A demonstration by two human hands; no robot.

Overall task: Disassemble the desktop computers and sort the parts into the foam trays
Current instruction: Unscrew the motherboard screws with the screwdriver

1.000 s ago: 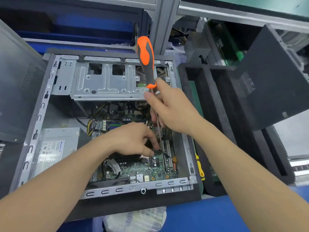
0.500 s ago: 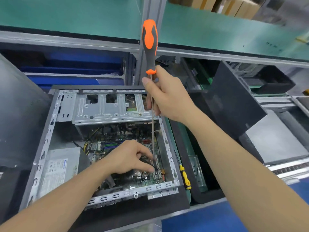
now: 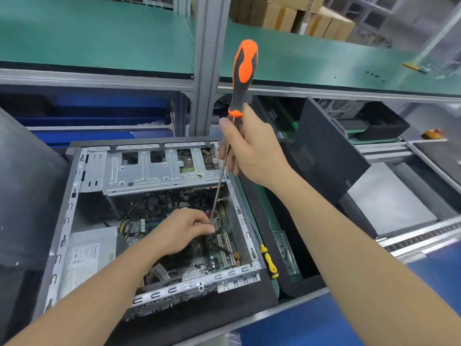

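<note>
Right hand [image 3: 252, 148] grips an orange-handled screwdriver [image 3: 243, 76] by its shaft, while left hand [image 3: 182, 229] pinches something small inside the open computer case [image 3: 74, 196].

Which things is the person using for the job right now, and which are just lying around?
For the job: open computer case, motherboard inside it, orange screwdriver gripped by the right hand, left hand pinching at its tip.
Just lying about: yellow screwdriver beside the case, black side panel, cardboard boxes at the back.
</note>
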